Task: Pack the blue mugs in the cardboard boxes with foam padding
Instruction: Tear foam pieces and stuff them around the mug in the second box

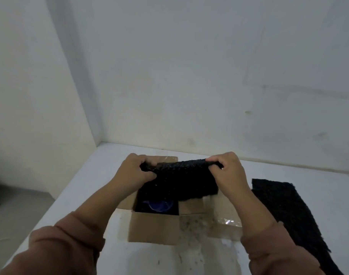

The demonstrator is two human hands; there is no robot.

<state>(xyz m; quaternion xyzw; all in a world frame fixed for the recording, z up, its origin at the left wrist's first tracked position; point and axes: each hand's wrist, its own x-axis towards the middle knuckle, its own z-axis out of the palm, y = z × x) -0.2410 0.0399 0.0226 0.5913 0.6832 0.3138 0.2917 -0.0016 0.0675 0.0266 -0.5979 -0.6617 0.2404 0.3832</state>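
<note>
An open cardboard box (153,229) stands on the white table with its flaps spread outward. Inside it a blue mug (159,205) sits low in black padding, partly hidden. A black foam pad (181,179) hangs over the box opening. My left hand (137,171) grips the pad's upper left corner. My right hand (227,169) grips its upper right corner. The pad hangs tilted and covers the far half of the opening.
More black foam sheets (284,213) lie stacked on the table to the right of the box. Dark crumbs speckle the white table (189,255) in front of the box. Walls close the table in behind and at the left.
</note>
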